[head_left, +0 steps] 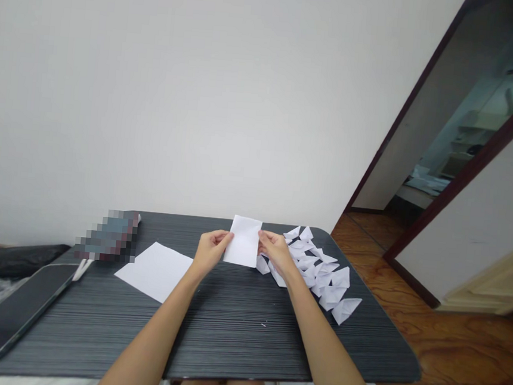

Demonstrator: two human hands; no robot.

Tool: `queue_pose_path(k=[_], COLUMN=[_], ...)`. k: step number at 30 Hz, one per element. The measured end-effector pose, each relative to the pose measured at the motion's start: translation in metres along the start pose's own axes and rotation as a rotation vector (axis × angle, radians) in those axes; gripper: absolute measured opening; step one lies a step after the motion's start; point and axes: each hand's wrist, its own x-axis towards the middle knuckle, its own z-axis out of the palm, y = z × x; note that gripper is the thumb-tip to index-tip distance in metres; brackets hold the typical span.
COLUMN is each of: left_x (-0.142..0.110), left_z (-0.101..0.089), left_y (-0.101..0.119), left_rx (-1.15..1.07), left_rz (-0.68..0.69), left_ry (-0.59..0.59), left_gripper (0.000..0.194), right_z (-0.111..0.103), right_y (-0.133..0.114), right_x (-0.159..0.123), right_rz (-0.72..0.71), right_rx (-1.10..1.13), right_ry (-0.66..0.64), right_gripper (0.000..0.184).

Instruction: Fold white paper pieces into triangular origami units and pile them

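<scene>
Paper (243, 240): one, white, rectangular, standing near upright between your two hands, against the far half of the tabletop (235, 334); whether its lower edge touches the surface, you cannot tell. Entries follow from your left.

Panel (7, 320): dark, rounded at the corner, lying along the left end of the tabletop. Bundle (12, 261): black, long, beyond the panel. Object (106, 236): pixelated, its kind hidden from you, at the far left of the tabletop; a white cord (83, 269) shows at its near end. Sheet (155, 270): white, flat, larger than the paper, its near right corner behind your left forearm.

Left hand (212, 250): yours, thumb and fingers closed in a pinch on the paper's left edge. Right hand (275, 251): yours, pinched likewise on the right edge, towards the top.

Scrap (263, 325): tiny, pale, on the tabletop between your forearms. Folds (317, 267): many, white, pointed, heaped and overlapping beyond your right forearm, some partly hidden by it. Floor (450, 341): brown, wood-patterned, past the tabletop's right end.
</scene>
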Motion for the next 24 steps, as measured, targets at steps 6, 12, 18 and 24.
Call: queue_pose_path(k=[6, 12, 18, 24], left_x=[-0.001, 0.0, 0.001, -0.001], left_z=[-0.004, -0.007, -0.011, -0.007], left_y=[0.008, 0.009, 0.011, 0.012], left_rx=[-0.133, -0.239, -0.132, -0.263], left_rz=[-0.035, -0.042, 0.051, -0.147], left_ry=[-0.077, -0.051, -0.027, -0.227], left_gripper=[0.032, 0.028, 0.023, 0.048], right_z=[0.005, 0.0, -0.004, -0.008], right_y=[-0.004, -0.004, -0.005, -0.003], right_x=[-0.005, -0.004, -0.003, -0.001], right_rz=[0.03, -0.007, -0.022, -0.108], right_rx=[0.012, 0.075, 0.036, -0.082], right_ry=[-0.053, -0.078, -0.111, -0.07], right_gripper=[0.03, 0.019, 0.014, 0.011])
